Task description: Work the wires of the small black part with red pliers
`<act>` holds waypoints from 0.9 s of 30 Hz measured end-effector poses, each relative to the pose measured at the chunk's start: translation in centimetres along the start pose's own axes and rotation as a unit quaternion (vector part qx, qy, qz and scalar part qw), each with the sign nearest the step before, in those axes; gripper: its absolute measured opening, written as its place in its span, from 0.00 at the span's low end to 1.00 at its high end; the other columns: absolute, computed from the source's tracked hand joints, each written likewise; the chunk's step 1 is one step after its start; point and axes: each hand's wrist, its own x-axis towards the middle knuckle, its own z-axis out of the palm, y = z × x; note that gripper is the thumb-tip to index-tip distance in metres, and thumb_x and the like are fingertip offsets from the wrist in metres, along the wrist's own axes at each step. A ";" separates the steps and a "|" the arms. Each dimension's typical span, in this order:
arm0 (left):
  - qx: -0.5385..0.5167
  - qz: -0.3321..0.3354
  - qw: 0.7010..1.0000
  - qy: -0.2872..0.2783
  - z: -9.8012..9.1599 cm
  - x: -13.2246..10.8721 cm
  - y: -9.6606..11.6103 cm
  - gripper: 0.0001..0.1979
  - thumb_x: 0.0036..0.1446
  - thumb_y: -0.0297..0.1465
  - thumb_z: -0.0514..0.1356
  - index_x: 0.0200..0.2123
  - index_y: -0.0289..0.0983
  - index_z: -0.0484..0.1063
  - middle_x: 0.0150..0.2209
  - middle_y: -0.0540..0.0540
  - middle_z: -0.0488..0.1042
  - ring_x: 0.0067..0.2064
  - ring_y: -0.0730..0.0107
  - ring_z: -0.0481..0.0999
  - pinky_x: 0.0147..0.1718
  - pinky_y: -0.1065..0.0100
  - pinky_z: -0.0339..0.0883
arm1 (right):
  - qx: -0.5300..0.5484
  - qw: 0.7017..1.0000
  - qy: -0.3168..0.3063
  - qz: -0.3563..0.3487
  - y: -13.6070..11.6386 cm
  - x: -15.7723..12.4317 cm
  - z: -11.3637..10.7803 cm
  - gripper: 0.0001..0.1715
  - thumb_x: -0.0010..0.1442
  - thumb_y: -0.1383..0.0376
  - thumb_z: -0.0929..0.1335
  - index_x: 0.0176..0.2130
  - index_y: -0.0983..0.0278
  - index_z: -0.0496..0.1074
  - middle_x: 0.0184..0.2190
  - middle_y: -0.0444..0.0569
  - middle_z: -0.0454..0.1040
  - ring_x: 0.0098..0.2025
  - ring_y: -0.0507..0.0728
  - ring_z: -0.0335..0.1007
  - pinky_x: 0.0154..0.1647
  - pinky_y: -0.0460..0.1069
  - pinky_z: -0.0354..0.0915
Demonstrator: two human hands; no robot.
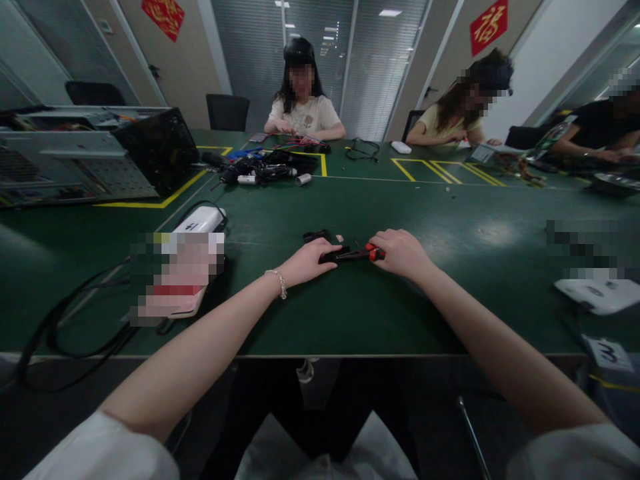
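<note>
My left hand (316, 259), a beaded bracelet on its wrist, pinches a small black piece (330, 256) against the green table. Red-handled pliers (375, 252) are gripped in my right hand (400, 252), their dark jaws pointing left and meeting the black piece. Whether the jaws are clamped on it is too small to make out. Just beyond my left fingers lies another black part (315, 235), with a small pinkish scrap (339, 238) beside it.
On the left are a phone (187, 300), a white power bank (207, 217) and looped black cables (55, 327). An opened computer case (75, 160) stands behind them. Tangled cables (260, 167) lie ahead. A white device (600, 293) sits at right. Several people sit across the table (320, 327).
</note>
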 end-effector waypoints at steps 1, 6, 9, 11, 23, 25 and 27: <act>0.000 -0.001 1.000 0.000 0.0 0.0 -0.1 0.23 0.56 0.31 0.57 0.56 0.39 0.61 0.45 0.44 0.66 0.44 0.66 0.67 0.46 0.63 0.61 | 0.000 1.000 0.000 0.000 0.0 0.0 0.0 0.13 0.51 0.62 0.64 0.36 0.65 0.69 0.34 0.51 0.72 0.36 0.57 0.64 0.33 0.50 0.53; -0.006 0.000 1.000 0.000 0.0 0.0 -0.1 0.23 0.56 0.31 0.57 0.56 0.39 0.61 0.45 0.44 0.66 0.44 0.66 0.67 0.46 0.63 0.61 | 0.004 1.000 -0.001 0.002 -0.1 0.0 0.0 0.13 0.51 0.61 0.64 0.36 0.64 0.70 0.34 0.51 0.72 0.36 0.58 0.64 0.34 0.50 0.54; -0.006 -0.007 1.000 -0.003 -0.1 0.0 0.1 0.23 0.56 0.31 0.57 0.56 0.39 0.61 0.45 0.44 0.66 0.44 0.66 0.68 0.45 0.63 0.61 | 0.007 1.000 0.001 0.001 0.0 0.0 0.0 0.13 0.50 0.62 0.64 0.37 0.64 0.70 0.34 0.52 0.72 0.36 0.58 0.64 0.34 0.50 0.54; -0.006 -0.012 1.000 -0.006 -0.1 0.0 0.2 0.23 0.56 0.31 0.57 0.56 0.39 0.60 0.46 0.44 0.66 0.44 0.66 0.68 0.45 0.63 0.62 | 0.009 1.000 0.000 0.000 0.0 0.0 -0.1 0.13 0.51 0.62 0.64 0.37 0.64 0.70 0.35 0.52 0.72 0.36 0.58 0.64 0.34 0.50 0.54; 0.004 -0.001 1.000 0.001 0.0 0.0 0.1 0.23 0.56 0.30 0.57 0.56 0.37 0.61 0.45 0.43 0.67 0.44 0.66 0.67 0.46 0.63 0.61 | 0.002 1.000 -0.005 -0.001 0.0 0.1 -0.1 0.13 0.50 0.61 0.64 0.36 0.65 0.70 0.34 0.51 0.72 0.35 0.58 0.64 0.33 0.50 0.53; 0.003 -0.002 1.000 0.000 0.0 0.0 0.1 0.23 0.56 0.31 0.57 0.56 0.38 0.61 0.45 0.43 0.66 0.44 0.66 0.68 0.46 0.63 0.61 | 0.004 1.000 -0.003 -0.001 0.0 0.1 -0.1 0.13 0.51 0.62 0.64 0.36 0.65 0.70 0.34 0.52 0.72 0.35 0.57 0.64 0.33 0.50 0.53; 0.002 -0.001 1.000 -0.001 0.0 0.0 0.1 0.24 0.56 0.31 0.57 0.56 0.39 0.61 0.45 0.44 0.66 0.44 0.66 0.68 0.45 0.63 0.61 | 0.004 1.000 -0.001 -0.001 -0.1 0.1 -0.1 0.13 0.51 0.62 0.64 0.36 0.64 0.70 0.34 0.52 0.72 0.36 0.58 0.64 0.33 0.50 0.53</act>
